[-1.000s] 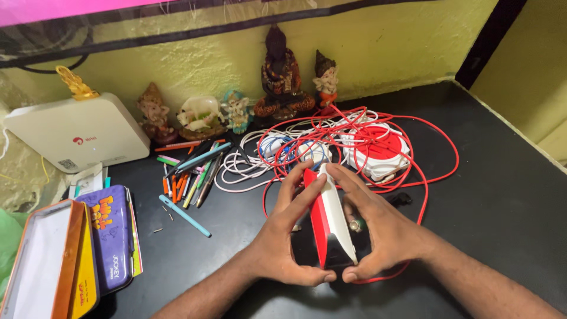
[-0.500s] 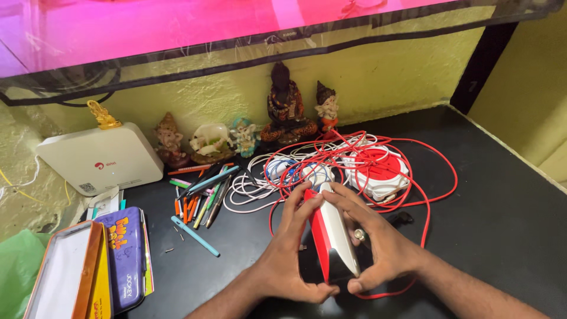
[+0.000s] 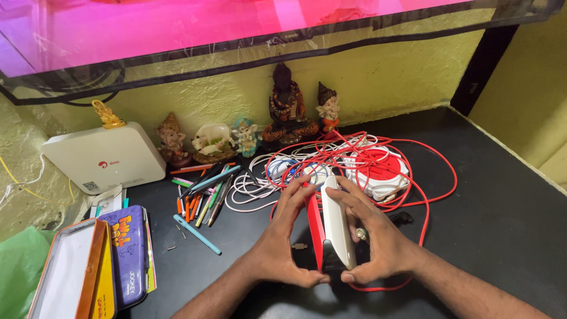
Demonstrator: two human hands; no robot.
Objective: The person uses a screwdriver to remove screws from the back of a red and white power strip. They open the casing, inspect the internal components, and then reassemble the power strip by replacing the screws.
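Both my hands hold a flat red-and-white device (image 3: 333,227) standing on its edge on the black table (image 3: 508,201). My left hand (image 3: 283,239) presses its red side, fingers stretched along it. My right hand (image 3: 372,236) cups the white side, thumb at the bottom near edge. Just behind the device lies a tangle of red and white cables (image 3: 354,162) around a red-and-white round reel (image 3: 381,171).
Loose pens and pencils (image 3: 204,192) lie to the left, with an open tin pencil box (image 3: 88,266) at the near left. A white router box (image 3: 103,159) and several small figurines (image 3: 283,109) stand along the yellow wall. A screen glows pink above.
My view has tilted upward, showing more of the pink screen. Both hands keep the same hold on the device; it sits lower in view.
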